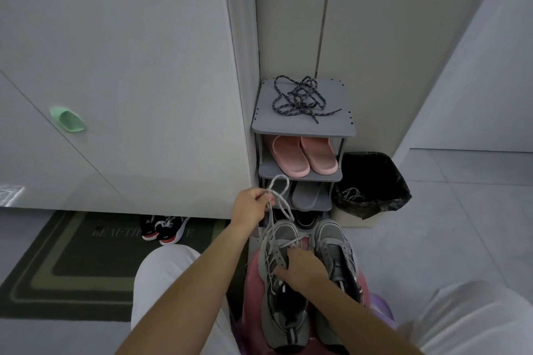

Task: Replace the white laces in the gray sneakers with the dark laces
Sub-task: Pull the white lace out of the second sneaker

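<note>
Left hand [253,204]: raised ahead of the shoes, its fingers pinch a loop of the white woven lace [278,199] and hold it stretched.
Right hand [300,268]: lies on the near gray mesh sneaker [284,311], fingers curled over the eyelet part; it seems to hold the shoe steady.
White lace path: it runs from the left hand down to the eyelets just in front of the right hand, partly threaded there.
Second gray sneaker [334,256]: just right of the right hand; its eyelets look empty.
Dark speckled laces [300,98]: a tangled heap on top of the gray shoe rack [343,130], well beyond both hands.
Black-lined bin [372,181]: beyond the right hand, to its right; a pale cord [350,194] lies inside, perhaps the other white lace, but I cannot be sure.
Done: probably one shoe is unlaced and the other about half.
Left: finish pulling this lace out – then thread the dark laces into both shoes, which is the bigger part.
</note>
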Demonstrator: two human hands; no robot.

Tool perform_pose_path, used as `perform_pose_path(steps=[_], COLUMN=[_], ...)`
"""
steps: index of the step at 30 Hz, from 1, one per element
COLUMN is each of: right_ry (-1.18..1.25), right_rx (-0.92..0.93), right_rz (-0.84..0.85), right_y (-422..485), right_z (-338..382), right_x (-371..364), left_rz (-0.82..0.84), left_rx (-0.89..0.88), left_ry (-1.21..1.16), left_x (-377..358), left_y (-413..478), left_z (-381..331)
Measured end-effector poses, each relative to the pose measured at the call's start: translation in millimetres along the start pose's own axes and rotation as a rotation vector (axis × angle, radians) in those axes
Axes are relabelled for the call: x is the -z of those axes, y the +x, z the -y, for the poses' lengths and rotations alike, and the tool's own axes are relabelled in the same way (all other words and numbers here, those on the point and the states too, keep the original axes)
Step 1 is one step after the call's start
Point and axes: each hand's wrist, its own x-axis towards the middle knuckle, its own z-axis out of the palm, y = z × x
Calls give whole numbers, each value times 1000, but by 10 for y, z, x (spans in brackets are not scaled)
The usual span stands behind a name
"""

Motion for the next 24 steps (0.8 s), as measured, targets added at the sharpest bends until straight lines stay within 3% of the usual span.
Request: perform_pose_path(steps=[6, 10, 14, 16, 21, 24], right_ry=[35, 78, 421, 460, 368, 429], right_rx=[-23, -5, 45, 66, 100, 131], right_rz=[20, -33, -150, -194, -205, -259], right_y=[63, 182, 320, 364, 392, 403], right_z=[-17, 64, 260, 313, 355, 331], right_x=[22, 202, 454, 508, 636, 717], left_rz=[-95, -9, 51, 35, 40, 111], left_rx=[-76, -25, 53, 71, 4, 58], left_ry=[-92, -78, -124, -133, 197, 94], left_x=[157, 148, 77, 65, 68, 55], left_y=[92, 26, -99, -127, -107, -167], left_z=[-410, -482, -413, -344, -72, -6])
